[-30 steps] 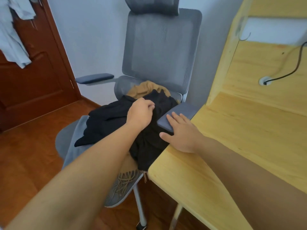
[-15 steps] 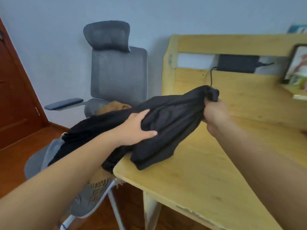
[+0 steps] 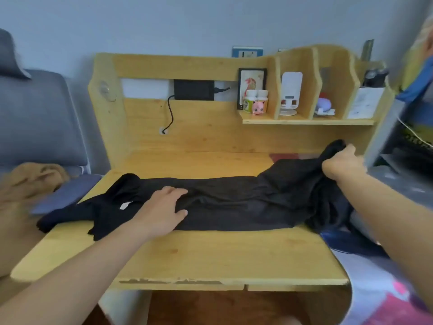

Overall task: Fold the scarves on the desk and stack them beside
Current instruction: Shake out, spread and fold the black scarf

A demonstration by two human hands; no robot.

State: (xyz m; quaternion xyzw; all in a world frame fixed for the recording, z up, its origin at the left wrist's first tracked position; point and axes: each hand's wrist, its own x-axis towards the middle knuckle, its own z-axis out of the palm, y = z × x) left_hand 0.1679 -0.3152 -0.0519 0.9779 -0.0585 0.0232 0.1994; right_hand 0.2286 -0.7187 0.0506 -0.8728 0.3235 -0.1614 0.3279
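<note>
Pale grey-blue wall [image 3: 164, 22], grey office chair [image 3: 35, 118] at left, blurred, possibly bedding [image 3: 386, 296] at right

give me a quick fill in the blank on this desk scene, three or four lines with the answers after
1. The scarf spread across the desk is ____ in colour.
2. The left hand presses ____ on the scarf with straight fingers.
3. The right hand grips the scarf's ____ end, lifted off the desk.
4. The small pink figure stands on the shelf in front of two ____.

Missing words: black; flat; right; bottles
</note>
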